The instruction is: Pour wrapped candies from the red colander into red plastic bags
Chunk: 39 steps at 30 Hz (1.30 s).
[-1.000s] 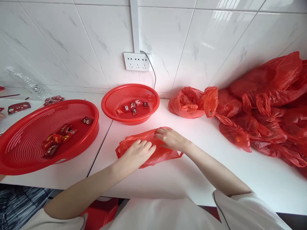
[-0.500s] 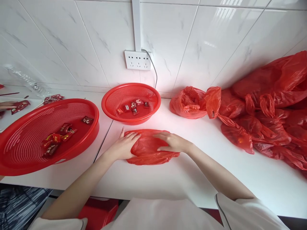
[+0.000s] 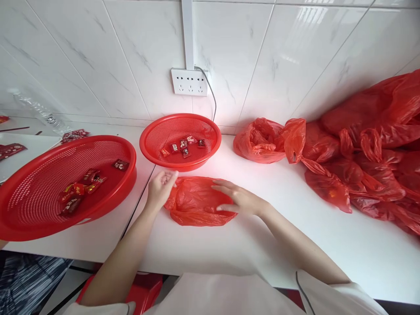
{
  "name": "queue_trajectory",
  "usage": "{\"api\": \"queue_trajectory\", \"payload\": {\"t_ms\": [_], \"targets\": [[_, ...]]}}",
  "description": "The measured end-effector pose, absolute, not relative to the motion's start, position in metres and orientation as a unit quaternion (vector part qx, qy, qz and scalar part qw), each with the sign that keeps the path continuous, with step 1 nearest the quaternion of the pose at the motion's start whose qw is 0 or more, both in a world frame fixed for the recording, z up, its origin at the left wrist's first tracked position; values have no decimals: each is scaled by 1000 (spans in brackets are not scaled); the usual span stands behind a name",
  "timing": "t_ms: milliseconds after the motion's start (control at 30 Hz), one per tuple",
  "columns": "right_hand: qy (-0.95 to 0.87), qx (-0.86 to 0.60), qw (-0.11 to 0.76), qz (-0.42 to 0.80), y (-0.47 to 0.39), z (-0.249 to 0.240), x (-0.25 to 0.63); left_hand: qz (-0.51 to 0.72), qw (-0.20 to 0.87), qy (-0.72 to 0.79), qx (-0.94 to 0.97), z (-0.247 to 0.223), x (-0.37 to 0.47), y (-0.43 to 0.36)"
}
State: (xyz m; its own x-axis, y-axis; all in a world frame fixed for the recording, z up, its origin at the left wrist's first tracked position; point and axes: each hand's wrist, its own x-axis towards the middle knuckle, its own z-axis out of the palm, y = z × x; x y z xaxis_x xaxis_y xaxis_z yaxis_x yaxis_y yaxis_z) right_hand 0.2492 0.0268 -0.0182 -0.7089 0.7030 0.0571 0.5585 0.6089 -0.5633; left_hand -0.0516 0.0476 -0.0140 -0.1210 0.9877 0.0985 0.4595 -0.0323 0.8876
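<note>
A thin red plastic bag [image 3: 201, 218] lies on the white table with its mouth spread wide and facing up. My left hand [image 3: 160, 188] is raised at the bag's left edge, its fingers curled in towards the thumb, with nothing visible in them. At the bag's right side, my right hand [image 3: 241, 199] is open, fingers apart and reaching over the rim. Just behind the bag stands a round red perforated basket [image 3: 180, 164] with several small wrapped snacks [image 3: 186, 152] on its bottom.
A larger red basket [image 3: 108, 210] with several wrapped packets [image 3: 78, 189] stands tilted at left. Knotted red bags [image 3: 370, 175] pile up at right, beside a crumpled red bag [image 3: 259, 146]. Behind are a tiled wall and a power socket [image 3: 189, 82]. A white tray [image 3: 49, 142] lies far left.
My left hand has come out of the bag's mouth, moved left and up, and curled its fingers. My right hand has shifted slightly right. At far left, another person's hand has left view.
</note>
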Motion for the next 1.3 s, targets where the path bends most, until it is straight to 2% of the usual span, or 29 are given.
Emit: {"api": "queue_trajectory", "payload": {"t_ms": [67, 133, 267, 400, 567, 733, 1033, 1300], "targets": [[-883, -348, 210, 236, 26, 1, 247, 458, 460, 606, 460, -9, -51, 62], [-881, -343, 250, 210, 27, 17, 244, 439, 582, 589, 349, -5, -54, 78], [-887, -330, 264, 185, 30, 37, 238, 435, 677, 532, 264, -3, -57, 93], [-895, -317, 269, 164, 33, 52, 235, 509, 678, 464, 256, -11, -45, 85], [-876, -346, 304, 144, 38, 69, 243, 493, 691, 438, 296, -21, -27, 69], [-859, -391, 304, 129, 45, 62, 257, 478, 689, 418, 348, -12, -30, 61], [-869, -431, 242, 28, 63, 30, 248, 484, 661, 457, 347, -17, -19, 54], [-880, -447, 149, 55, 62, 4, 224, 459, 663, 445, 388, -22, -10, 46]]}}
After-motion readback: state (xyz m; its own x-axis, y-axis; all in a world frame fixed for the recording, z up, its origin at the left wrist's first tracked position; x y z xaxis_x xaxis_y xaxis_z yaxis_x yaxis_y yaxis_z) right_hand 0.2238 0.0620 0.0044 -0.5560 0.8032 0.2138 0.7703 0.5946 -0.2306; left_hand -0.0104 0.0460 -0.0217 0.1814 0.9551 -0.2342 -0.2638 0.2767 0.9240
